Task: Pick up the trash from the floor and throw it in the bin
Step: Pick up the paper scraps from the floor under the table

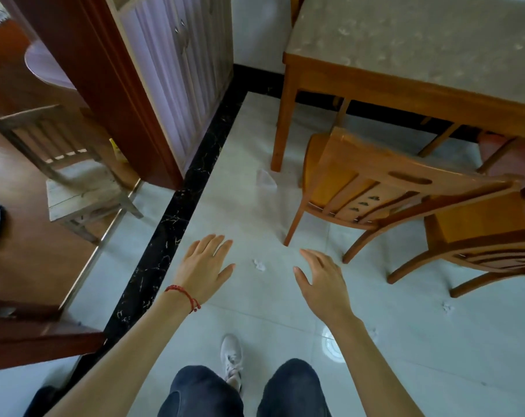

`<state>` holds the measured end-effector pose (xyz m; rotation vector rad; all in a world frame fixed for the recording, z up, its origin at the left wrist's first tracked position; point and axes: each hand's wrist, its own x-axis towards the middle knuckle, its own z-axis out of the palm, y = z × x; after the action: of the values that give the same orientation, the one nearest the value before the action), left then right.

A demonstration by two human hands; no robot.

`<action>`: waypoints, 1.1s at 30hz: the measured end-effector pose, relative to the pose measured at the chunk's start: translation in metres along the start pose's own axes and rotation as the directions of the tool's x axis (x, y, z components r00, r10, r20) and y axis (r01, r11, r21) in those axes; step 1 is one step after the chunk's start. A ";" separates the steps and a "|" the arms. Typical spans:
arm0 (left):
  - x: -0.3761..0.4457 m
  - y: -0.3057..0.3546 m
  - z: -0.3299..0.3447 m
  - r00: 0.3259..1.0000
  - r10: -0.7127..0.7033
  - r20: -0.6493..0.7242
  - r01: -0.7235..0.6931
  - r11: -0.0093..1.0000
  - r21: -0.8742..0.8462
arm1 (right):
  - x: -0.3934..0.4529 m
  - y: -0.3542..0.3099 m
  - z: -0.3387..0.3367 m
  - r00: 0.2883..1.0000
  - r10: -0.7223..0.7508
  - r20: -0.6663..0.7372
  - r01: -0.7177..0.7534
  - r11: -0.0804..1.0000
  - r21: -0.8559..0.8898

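Note:
A small crumpled white scrap of paper [259, 264] lies on the pale tiled floor between my two hands. My left hand [205, 269], with a red string at the wrist, hovers to its left with fingers spread and holds nothing. My right hand [321, 279] hovers to its right, fingers apart and slightly curled, also holding nothing. A clear plastic wrapper [266, 179] lies farther ahead by the table leg. Another white scrap [447, 307] rests at the right under the chairs, and a smaller one [373, 333] lies beside my right forearm. No bin is in view.
A wooden table [375, 85] and two wooden chairs [375, 182] crowd the right side. A cabinet [177, 64] and a brown door frame [110, 94] stand at the left, beyond a black tile border. A grey chair [74, 176] sits past the doorway. My shoe [231, 356] is below.

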<state>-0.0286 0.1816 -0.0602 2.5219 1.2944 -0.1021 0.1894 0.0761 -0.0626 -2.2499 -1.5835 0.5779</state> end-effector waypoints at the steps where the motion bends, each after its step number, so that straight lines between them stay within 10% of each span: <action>1: 0.007 -0.003 0.001 1.000 0.000 0.007 0.000 1.000 -0.011 | 0.006 0.000 0.003 1.000 0.011 0.007 -0.011 1.000 0.007; 16: 0.117 -0.031 0.073 0.987 -0.128 0.096 0.140 0.981 -0.134 | 0.136 0.053 0.082 0.976 0.043 0.214 -0.066 0.993 0.100; 33: 0.214 -0.127 0.286 0.966 -0.196 0.167 0.232 0.945 -0.229 | 0.241 0.149 0.326 0.909 0.143 0.391 -0.203 0.972 0.118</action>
<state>0.0175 0.3325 -0.4050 2.1212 1.4238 -0.1549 0.2189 0.2656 -0.4501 -2.2696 -1.4428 1.2095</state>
